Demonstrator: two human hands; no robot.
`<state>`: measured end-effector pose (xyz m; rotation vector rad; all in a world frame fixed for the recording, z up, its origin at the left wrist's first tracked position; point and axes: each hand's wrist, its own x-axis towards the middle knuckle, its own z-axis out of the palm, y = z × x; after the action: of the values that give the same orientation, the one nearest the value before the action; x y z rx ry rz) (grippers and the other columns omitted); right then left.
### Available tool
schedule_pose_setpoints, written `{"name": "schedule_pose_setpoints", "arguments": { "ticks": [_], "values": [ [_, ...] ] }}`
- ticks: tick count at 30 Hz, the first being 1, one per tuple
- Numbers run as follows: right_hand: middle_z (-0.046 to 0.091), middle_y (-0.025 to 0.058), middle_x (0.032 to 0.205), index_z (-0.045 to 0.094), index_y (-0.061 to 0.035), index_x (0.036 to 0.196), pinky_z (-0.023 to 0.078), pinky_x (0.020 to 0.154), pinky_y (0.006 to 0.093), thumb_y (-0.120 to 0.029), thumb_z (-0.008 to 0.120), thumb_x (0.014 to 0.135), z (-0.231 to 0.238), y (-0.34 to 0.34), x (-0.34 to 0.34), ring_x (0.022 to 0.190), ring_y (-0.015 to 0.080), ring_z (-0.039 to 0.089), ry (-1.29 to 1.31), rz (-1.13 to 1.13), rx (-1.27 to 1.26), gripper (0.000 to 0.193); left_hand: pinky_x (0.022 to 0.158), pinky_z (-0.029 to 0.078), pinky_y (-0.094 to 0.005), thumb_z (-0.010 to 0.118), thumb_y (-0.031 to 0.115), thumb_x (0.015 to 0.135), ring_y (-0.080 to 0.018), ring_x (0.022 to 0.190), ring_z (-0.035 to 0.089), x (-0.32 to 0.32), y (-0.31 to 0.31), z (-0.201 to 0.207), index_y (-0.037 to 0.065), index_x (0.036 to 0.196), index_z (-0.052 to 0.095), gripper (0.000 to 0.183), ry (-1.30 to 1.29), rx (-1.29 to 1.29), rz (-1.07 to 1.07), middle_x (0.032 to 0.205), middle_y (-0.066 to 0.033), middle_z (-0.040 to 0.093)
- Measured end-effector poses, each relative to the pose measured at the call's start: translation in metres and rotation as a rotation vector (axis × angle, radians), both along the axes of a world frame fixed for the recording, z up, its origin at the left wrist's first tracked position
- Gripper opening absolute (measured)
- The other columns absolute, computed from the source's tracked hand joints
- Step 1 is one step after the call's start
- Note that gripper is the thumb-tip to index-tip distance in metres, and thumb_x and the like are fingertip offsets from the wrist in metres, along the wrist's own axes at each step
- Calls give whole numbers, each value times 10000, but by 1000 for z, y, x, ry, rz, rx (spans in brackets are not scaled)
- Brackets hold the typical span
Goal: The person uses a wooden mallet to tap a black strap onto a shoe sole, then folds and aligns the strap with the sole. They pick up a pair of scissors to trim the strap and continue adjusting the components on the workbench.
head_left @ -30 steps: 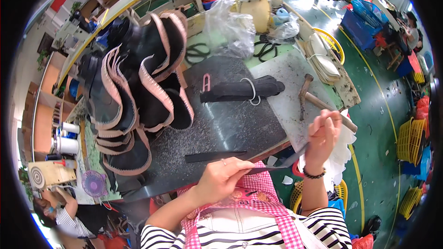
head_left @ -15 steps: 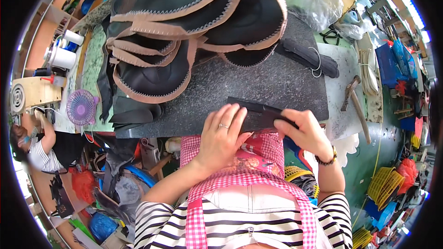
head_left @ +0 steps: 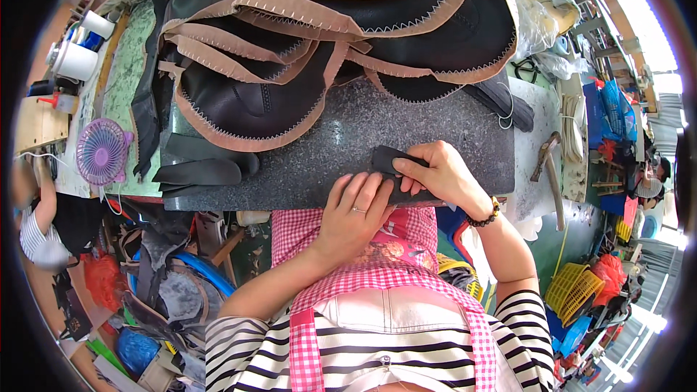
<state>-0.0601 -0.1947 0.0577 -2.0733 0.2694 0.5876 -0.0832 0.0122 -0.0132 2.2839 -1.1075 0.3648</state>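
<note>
My right hand [head_left: 454, 183] pinches a small black leather piece [head_left: 384, 157] between thumb and fingers, close to the near edge of a dark speckled stone slab [head_left: 330, 120]. The piece looks folded or bent, and part of it is hidden behind my fingers. Beside it, my left hand [head_left: 348, 216] rests at the slab's edge with fingers stretched out, fingertips against or just below the piece. Several black leather shoe uppers [head_left: 250, 105] with tan borders and white zigzag stitching lie heaped on the far side. More black leather pieces [head_left: 200, 171] lie at the slab's left.
A purple fan [head_left: 102, 151] stands left of the slab. To the right are a tied black bundle [head_left: 501, 101] and a hammer [head_left: 555, 185]. Clear plastic bags [head_left: 537, 14] lie at the far right. Another person's arm [head_left: 46, 199] shows at the far left.
My right hand has moved left with the leather piece, which now shows shorter and bent. My left hand no longer lies over it as before. The view has shifted; the uppers appear nearer.
</note>
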Motion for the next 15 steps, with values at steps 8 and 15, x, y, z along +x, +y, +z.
{"name": "schedule_pose_setpoints", "arguments": {
  "ticks": [8, 15],
  "values": [
    [706, 81, 666, 700, 13, 776, 557, 600, 292, -247, 644, 908, 3, 3, 5, 595, 151, 699, 56, -13, -27, 297, 1006, 405, -430, 746, 318, 796, -280, 1220, 494, 6, -3, 6, 65, 1199, 586, 503, -24, 171, 0, 1469, -152, 468],
    [685, 123, 759, 714, -26, 843, 525, 621, 376, -223, 735, 840, 32, -34, -66, 675, 345, 667, -354, -21, -394, 199, 1005, 407, -444, 721, 384, 831, -293, 1195, 529, 6, -6, 13, 35, 1214, 557, 544, -26, 261, -13, 1430, -168, 515]
  ]
}}
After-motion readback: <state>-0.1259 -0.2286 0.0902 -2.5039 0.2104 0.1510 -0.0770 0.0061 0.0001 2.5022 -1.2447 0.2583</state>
